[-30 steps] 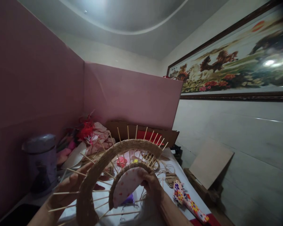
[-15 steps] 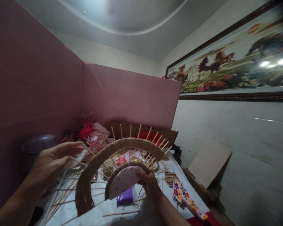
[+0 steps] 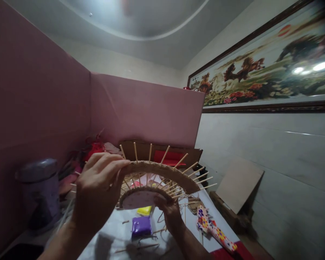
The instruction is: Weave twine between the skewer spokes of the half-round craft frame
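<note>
A half-round woven fan [image 3: 162,169] is held up over the table, tilted so that its face looks foreshortened. Thin wooden sticks spread outward through its brown woven band, and a pale half-disc [image 3: 138,199] with a brown woven rim forms its centre. My left hand [image 3: 101,178] is closed over the left part of the band, hiding that end and some sticks; its thumb is mostly out of sight. At the right of the half-disc, my right hand [image 3: 169,213] pinches the lower edge. Below the fan lie a purple packet [image 3: 141,226] and a yellow packet [image 3: 144,210].
A flower-patterned object [image 3: 216,231] lies at the table's right edge near a red cloth [image 3: 234,251]. A lidded cylindrical container [image 3: 39,195] stands at left. Cardboard [image 3: 135,150] and a red sheet [image 3: 169,157] are behind the fan. A pink partition [image 3: 146,112] rises beyond.
My left hand has moved right, from a stick at the fan's left side onto the woven band. The fan has tilted flatter and shifted slightly right. My right hand keeps its hold.
</note>
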`<state>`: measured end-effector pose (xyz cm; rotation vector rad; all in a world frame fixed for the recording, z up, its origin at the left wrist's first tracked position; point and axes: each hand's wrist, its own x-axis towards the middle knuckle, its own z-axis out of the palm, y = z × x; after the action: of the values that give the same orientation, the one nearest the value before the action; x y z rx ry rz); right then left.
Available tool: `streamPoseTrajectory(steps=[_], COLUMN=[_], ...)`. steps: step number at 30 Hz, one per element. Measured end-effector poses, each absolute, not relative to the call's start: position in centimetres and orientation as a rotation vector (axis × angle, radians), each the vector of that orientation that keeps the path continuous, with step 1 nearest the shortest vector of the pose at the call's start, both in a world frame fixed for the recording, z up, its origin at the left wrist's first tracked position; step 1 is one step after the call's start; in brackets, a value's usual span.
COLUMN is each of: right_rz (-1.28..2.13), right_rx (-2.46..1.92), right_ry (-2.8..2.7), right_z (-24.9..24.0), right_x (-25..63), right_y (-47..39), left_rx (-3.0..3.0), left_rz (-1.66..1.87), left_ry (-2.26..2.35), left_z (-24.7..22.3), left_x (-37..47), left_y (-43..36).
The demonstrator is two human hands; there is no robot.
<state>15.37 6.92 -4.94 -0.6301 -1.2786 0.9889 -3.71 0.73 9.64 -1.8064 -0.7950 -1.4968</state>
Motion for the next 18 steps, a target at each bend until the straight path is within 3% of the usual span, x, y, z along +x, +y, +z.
streamPoseTrajectory(steps=[9,18], right_rz=[1.172,1.093], right_rx=[-0.571,-0.601], right_ry=[-1.280,-1.382], right_z=[-3.7,-2.4], right_x=[14.9,14.9], right_y=[6.4,5.8], left_rx=[-1.739,-1.712], left_rz=[-1.436,-1.345], left_ry=[-0.785,-0.859], left_z=[7.6,7.2], left_x=[-2.5,-2.4], left_y=[0.3,0.1])
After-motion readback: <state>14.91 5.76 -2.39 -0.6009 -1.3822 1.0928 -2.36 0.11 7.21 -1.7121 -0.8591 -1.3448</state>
